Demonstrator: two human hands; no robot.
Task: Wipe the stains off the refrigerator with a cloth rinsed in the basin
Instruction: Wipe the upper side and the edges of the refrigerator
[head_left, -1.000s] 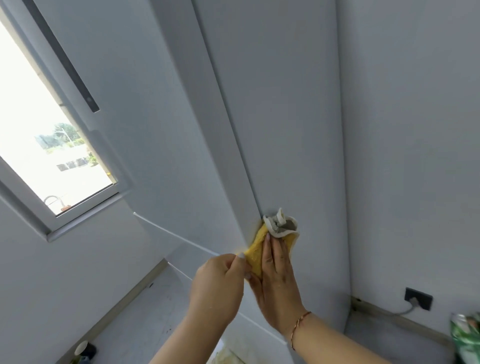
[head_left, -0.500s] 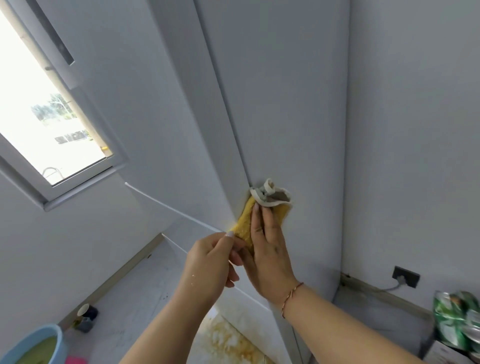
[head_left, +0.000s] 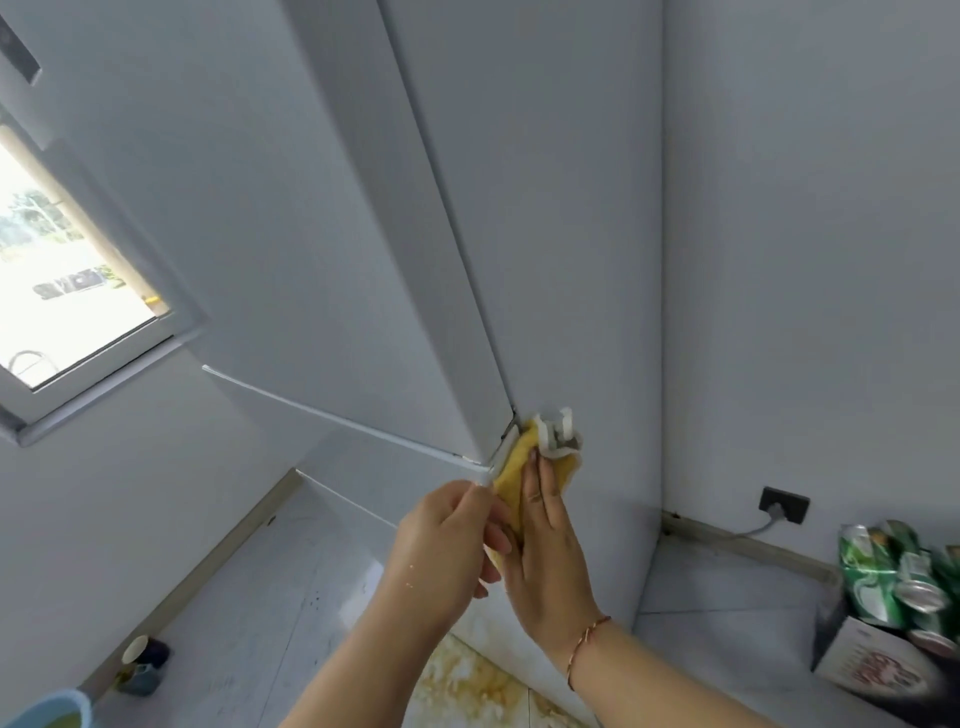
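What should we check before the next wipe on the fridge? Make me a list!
1. Cloth flat against the refrigerator: ok, the right hand presses it there with straight fingers.
2. Left hand helping: ok, it pinches the cloth's lower edge.
3. Cloth wet enough: cannot tell.
4. Stains gone under the cloth: cannot tell, it is covered.
5. Basin nearby for rinsing: ok, on the floor at lower left.
6. Brown stains lower down: not ok, not wiped yet.
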